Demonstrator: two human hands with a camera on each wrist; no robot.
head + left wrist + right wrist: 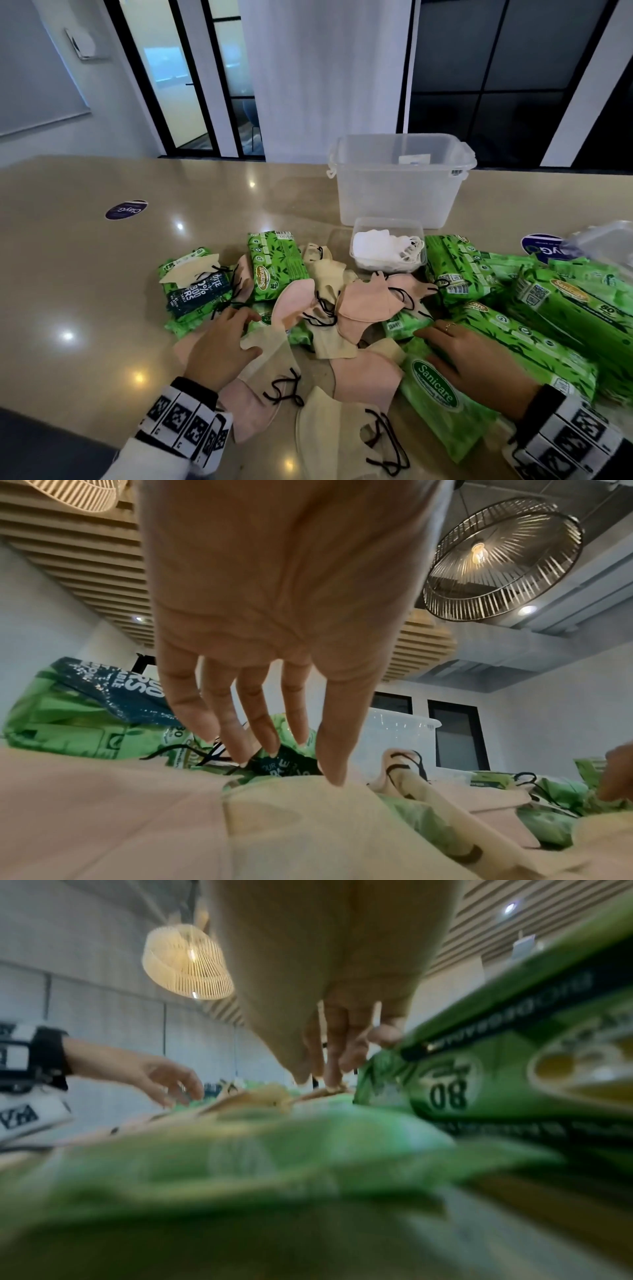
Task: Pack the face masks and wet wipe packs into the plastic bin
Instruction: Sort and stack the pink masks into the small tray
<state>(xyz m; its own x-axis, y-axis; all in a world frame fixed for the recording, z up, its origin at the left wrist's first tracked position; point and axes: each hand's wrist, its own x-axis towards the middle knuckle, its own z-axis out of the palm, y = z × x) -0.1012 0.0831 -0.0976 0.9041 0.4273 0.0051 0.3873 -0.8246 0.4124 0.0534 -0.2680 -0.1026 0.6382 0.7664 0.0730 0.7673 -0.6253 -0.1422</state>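
Observation:
A clear plastic bin (400, 185) stands at the back of the beige table, with only a white label showing inside it. In front of it lies a heap of pink face masks (366, 301), beige face masks (332, 425) and green wet wipe packs (277, 267). My left hand (239, 329) reaches over the left of the heap with straight fingers (263, 723); its thumb touches a beige mask. My right hand (442, 346) rests flat on a green Sanicare pack (435, 390), beside a long pack (534, 346). Its fingers (329, 1053) grip nothing.
A small clear tub (387, 222) of white masks sits just before the bin. Crinkled clear plastic (609, 240) lies at the far right. Round purple stickers (126, 209) mark the table (85, 274). More green packs pile up at the right edge.

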